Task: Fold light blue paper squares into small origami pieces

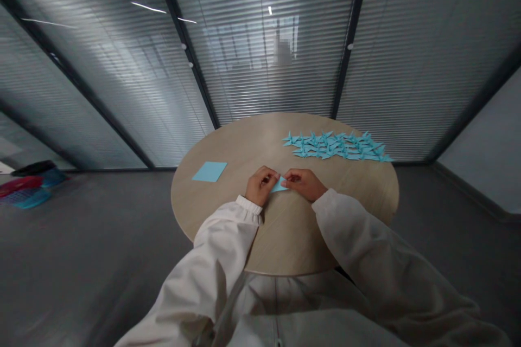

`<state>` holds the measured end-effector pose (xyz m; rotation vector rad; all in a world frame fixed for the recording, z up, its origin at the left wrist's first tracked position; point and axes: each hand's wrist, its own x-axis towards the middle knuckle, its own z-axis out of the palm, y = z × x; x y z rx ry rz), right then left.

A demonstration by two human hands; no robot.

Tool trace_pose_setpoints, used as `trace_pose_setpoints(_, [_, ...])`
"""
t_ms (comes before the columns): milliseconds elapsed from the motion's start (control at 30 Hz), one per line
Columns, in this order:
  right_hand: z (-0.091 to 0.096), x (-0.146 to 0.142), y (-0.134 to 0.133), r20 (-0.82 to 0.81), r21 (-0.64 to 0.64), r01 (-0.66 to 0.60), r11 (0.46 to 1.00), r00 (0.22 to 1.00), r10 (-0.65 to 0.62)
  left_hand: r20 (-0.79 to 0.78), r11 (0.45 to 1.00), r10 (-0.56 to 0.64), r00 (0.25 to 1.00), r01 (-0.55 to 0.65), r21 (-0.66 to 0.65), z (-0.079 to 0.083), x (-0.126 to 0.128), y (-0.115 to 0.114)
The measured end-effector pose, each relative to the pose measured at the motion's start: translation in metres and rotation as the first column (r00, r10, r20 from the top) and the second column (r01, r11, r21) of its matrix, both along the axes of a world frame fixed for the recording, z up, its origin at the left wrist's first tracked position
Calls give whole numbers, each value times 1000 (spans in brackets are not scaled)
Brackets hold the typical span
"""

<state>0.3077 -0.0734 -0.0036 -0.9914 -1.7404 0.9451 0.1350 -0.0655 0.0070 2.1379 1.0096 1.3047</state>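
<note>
Between my hands, just above or on the table, is a small folded piece of light blue origami paper (279, 185). My left hand (261, 185) pinches its left side with thumb and fingertips. On the right side, my right hand (304, 182) grips the same paper, fingers closed around its edge. My fingers cover part of the folds. To the left lies a flat blue square sheet of paper (209, 171). Several folded blue paper cranes (337, 146) are lined up in rows at the far right of the table.
The round wooden table (285, 249) has its near edge right at my body. Behind it stands a glass wall with blinds (272, 87). On the floor at far left are a blue basket with red contents (28, 195) and another with a black top (51, 173).
</note>
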Motion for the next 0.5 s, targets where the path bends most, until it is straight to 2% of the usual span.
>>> trace_pose_setpoints(300, [0,-6,0,-107,-92,-77,993,992,67,-94,976,144,985,-126,176,-3,0,-3])
trace_pose_setpoints(500, [-1,-2,3,-134,-87,9,996,991,-21,-96,993,102,990,-95,67,0,0,-3])
